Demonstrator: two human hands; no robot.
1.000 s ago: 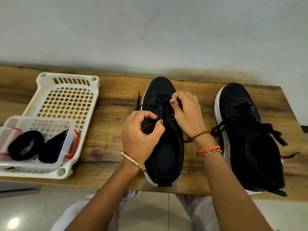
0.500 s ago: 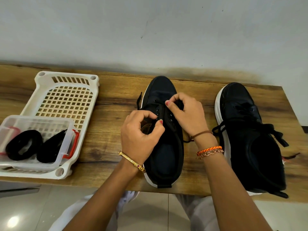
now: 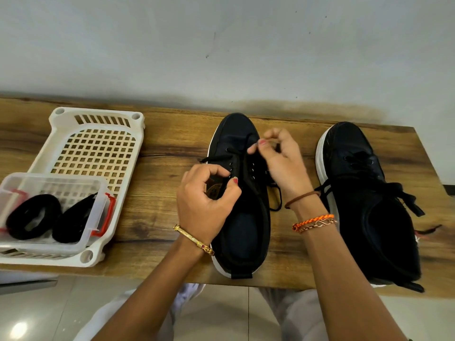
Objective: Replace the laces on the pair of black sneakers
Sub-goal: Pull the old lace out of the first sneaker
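Note:
Two black sneakers with white soles stand on the wooden table, toes toward the wall. The left sneaker (image 3: pixel 242 232) is in the middle, with a black lace (image 3: pixel 219 158) running through only its top eyelets and trailing off to the left. My right hand (image 3: pixel 283 166) pinches that lace over the toe end of the eyelet rows. My left hand (image 3: pixel 206 203) grips the left edge of the same shoe near the eyelets. The right sneaker (image 3: pixel 369 212) stands apart, its lace loose and spilling over both sides.
A white perforated plastic basket (image 3: pixel 98 148) sits at the table's left. Inside its near end a clear box with red clips (image 3: pixel 96 200) holds two coiled black laces (image 3: pixel 34 215). The table's front edge runs just below the shoes; a wall stands close behind.
My right hand has lifted and shifted right, drawing the lace out across the top eyelets. The lace end at the shoe's left side now lies flatter. My left hand has stayed put.

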